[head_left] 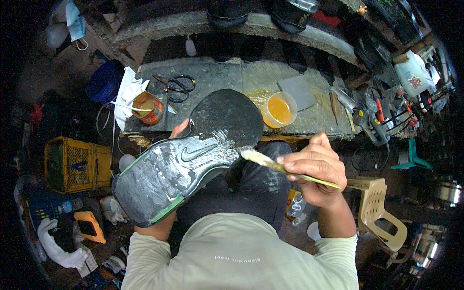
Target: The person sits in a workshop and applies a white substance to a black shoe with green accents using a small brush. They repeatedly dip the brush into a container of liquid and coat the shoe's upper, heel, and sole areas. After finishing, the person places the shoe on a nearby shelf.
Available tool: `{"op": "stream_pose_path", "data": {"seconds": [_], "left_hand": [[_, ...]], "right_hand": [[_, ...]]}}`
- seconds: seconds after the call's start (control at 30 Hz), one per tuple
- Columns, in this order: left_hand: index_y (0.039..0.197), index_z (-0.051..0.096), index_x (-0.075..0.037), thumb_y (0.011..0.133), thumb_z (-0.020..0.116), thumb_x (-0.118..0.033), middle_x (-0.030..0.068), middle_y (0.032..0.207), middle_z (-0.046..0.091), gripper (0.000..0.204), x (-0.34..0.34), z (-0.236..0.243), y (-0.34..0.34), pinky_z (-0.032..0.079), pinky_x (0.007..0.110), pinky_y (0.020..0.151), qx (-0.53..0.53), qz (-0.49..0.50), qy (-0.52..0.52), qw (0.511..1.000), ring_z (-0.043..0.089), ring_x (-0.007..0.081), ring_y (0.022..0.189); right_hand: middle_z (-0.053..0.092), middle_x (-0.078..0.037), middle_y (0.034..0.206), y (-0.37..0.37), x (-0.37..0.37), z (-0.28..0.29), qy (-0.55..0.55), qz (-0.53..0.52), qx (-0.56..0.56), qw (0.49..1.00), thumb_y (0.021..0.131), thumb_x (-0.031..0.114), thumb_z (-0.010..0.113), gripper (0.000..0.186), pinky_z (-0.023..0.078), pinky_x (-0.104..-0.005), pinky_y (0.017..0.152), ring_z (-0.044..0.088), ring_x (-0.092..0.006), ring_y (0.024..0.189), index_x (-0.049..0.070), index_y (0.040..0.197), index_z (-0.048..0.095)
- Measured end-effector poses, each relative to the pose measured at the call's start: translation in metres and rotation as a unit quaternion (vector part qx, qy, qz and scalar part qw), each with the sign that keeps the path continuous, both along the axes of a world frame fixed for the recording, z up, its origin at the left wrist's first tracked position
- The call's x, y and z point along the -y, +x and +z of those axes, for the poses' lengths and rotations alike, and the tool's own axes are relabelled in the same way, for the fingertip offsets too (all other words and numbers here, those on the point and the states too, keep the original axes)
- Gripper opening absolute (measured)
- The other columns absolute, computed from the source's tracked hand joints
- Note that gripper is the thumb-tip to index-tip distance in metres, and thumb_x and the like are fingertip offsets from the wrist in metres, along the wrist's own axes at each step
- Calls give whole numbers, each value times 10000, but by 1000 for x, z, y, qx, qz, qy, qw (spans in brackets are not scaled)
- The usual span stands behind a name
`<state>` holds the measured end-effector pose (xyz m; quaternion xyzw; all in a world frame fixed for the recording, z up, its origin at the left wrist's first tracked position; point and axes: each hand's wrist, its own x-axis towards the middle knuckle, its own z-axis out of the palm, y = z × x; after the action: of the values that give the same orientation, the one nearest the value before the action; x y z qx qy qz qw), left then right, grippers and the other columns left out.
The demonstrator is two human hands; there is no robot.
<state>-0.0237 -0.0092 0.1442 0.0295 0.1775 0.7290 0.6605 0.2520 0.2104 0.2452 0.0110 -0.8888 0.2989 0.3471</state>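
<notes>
A black shoe with green edging is tilted before me, its underside facing up. Whitish, glossy streaks cover the middle of the sole, while the rounded front part is plain black. Mostly hidden behind the shoe, my left hand holds it; a finger shows at its left edge. My right hand pinches the handle of a brush between thumb and fingers. The brush's pale bristles reach the sole's right edge. Beyond the shoe, a clear plastic cup of orange liquid sits on the workbench.
The grey workbench bears scissors, an open tin with a stick in it, and a flat grey block. Tools and a heat gun crowd its right end. A yellow crate stands left, a beige chair right.
</notes>
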Motion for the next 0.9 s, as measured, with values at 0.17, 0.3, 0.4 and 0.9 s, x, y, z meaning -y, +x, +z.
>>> {"op": "stream_pose_path", "data": {"seconds": [0.17,0.3,0.4,0.9], "left_hand": [[1506,383,39,987,421,-685,356,1325,576,891,-4,2,-1,641,476,711,-7,1,4,1000,724,402,953],[1521,366,44,981,419,-713,370,1332,567,931,-21,4,-1,646,482,691,-47,-22,12,999,726,414,945],[1526,356,52,891,481,-809,438,1331,520,1076,-33,3,-4,642,467,753,-43,-38,107,993,711,445,971],[1434,498,-13,800,744,-297,140,1349,620,737,-2,-56,-15,497,478,1062,-317,260,-15,912,620,319,1214]], "right_hand": [[780,-67,866,16,-4,-1,-158,-46,-78,983,865,65,747,75,439,-353,734,698,-172,712,40,936,756],[757,-106,1025,24,-40,-20,-182,-342,1,922,943,80,691,158,542,-318,865,697,-178,916,-25,1048,745],[747,-84,1021,14,-62,-45,-155,-302,57,939,970,99,688,194,522,-293,862,672,-148,939,-12,1125,728],[761,-106,1037,-2,-83,-77,-295,-267,96,913,977,181,695,204,533,-322,889,706,-189,969,9,1080,730]]}}
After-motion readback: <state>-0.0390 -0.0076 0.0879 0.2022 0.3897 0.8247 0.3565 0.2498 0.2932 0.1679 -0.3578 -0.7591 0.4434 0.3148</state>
